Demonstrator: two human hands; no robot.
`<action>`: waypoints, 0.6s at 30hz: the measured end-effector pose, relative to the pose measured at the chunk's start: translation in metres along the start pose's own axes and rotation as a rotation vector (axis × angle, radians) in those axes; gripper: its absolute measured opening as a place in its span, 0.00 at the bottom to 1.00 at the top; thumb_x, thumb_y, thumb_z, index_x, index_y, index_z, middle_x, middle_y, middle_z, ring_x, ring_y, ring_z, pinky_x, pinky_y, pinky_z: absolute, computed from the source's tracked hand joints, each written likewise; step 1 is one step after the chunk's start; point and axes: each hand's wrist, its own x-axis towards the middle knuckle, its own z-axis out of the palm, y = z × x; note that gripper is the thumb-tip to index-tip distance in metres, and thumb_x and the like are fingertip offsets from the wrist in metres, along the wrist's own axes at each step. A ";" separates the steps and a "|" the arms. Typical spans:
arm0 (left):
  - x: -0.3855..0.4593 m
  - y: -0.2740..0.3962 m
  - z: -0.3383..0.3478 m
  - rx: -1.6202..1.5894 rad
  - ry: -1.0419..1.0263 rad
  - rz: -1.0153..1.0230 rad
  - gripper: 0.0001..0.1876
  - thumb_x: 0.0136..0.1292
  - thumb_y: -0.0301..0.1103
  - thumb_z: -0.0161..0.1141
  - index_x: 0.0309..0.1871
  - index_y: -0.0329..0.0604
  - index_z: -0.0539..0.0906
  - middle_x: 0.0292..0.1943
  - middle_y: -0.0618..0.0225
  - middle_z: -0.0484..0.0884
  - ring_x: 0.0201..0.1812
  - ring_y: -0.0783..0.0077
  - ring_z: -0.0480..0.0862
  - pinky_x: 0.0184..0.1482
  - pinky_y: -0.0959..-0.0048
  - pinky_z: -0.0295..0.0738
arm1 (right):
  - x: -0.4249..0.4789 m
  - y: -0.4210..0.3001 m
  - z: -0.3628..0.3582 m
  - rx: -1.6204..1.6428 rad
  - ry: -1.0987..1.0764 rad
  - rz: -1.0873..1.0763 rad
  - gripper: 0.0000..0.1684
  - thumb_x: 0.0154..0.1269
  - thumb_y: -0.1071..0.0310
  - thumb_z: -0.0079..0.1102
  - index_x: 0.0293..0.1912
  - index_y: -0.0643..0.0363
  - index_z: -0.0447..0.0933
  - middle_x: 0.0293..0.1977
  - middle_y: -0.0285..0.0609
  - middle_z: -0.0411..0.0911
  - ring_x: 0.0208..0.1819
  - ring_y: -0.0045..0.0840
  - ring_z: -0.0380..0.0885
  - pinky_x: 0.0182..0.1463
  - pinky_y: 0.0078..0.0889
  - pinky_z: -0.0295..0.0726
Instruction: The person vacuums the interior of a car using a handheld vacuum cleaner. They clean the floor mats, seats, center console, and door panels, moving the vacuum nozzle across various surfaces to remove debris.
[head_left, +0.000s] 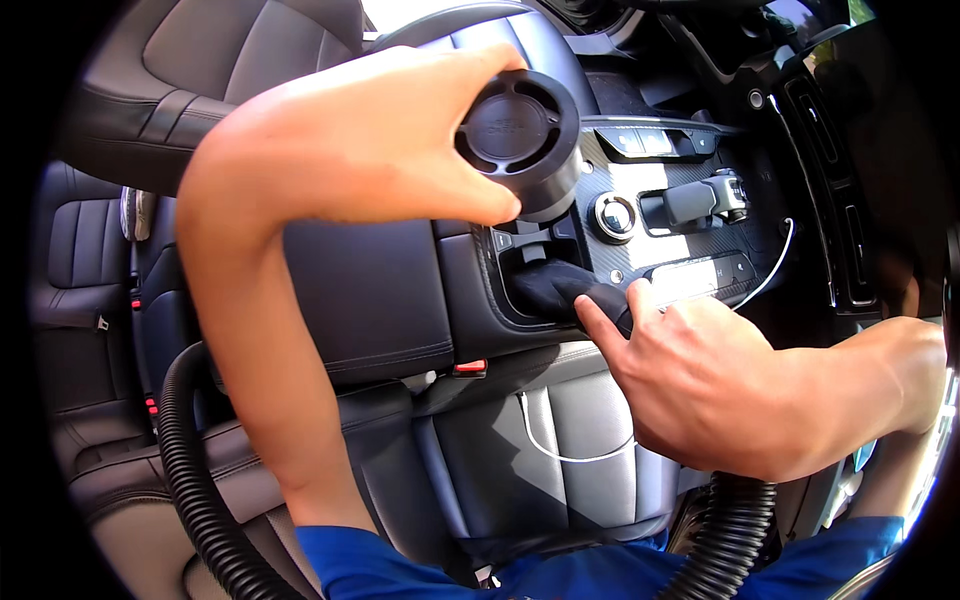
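In my left hand (420, 135) is a round black cup-like container (517, 139) with a slotted end, gripped between thumb and fingers above the car's center console (469, 281). My right hand (697, 367) is closed around a black vacuum nozzle (577, 292), whose tip reaches into the cup holder recess (510, 289). A ribbed black hose (724, 525) runs from below my right hand towards my body. The bottom of the recess is hidden by the nozzle.
Beside the recess are the gear lever (701, 201), a rotary knob (615, 217) and button panels. A white cable (780, 259) hangs from the dash, and a white cable lies on the near seat (592, 420). Another stretch of ribbed hose (195, 480) curves at left, near the rear seats (86, 244).
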 end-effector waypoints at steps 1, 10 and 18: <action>-0.001 0.005 -0.004 0.004 -0.002 0.012 0.31 0.47 0.34 0.69 0.56 0.40 0.72 0.29 0.67 0.78 0.28 0.74 0.72 0.34 0.75 0.69 | -0.004 -0.007 -0.002 -0.045 0.005 0.043 0.39 0.57 0.66 0.51 0.66 0.76 0.60 0.35 0.61 0.73 0.24 0.35 0.76 0.28 0.33 0.75; -0.005 0.008 -0.016 -0.045 0.009 0.131 0.33 0.46 0.33 0.68 0.59 0.41 0.70 0.34 0.59 0.79 0.30 0.67 0.75 0.36 0.69 0.72 | -0.036 -0.014 -0.012 -0.165 -0.022 0.189 0.38 0.58 0.64 0.56 0.69 0.58 0.63 0.38 0.49 0.74 0.33 0.29 0.75 0.33 0.28 0.72; -0.006 -0.001 -0.002 -0.009 -0.027 0.140 0.34 0.46 0.31 0.67 0.60 0.43 0.69 0.39 0.59 0.80 0.36 0.64 0.78 0.41 0.70 0.75 | -0.080 -0.035 -0.039 -0.408 0.149 0.640 0.30 0.56 0.74 0.53 0.59 0.43 0.76 0.53 0.48 0.72 0.35 0.29 0.74 0.34 0.27 0.73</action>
